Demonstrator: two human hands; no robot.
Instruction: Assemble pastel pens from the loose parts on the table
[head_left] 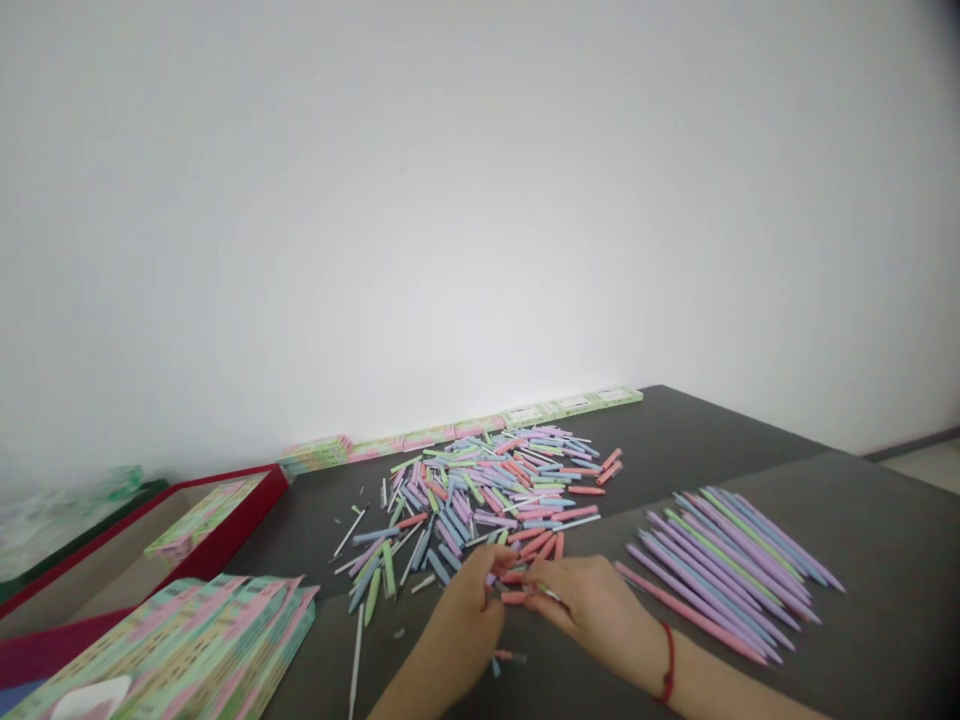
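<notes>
Low over the near edge of a heap of pastel pen parts, my two hands work close together. My left hand is closed, thumb and fingers pinched round a small purple pen part. Just to its right, my right hand is also closed, with a thin pale piece showing between its fingers; its kind is partly hidden. Red pen parts lie right beyond the fingertips. Farther right, long pens in purple, blue, green and pink lie side by side in a slanted row.
Printed cards or packets are fanned at the front left. Behind them stands a red-rimmed box with a packet inside. Flat boxes line the wall. A white stick lies on the dark table left of my hands.
</notes>
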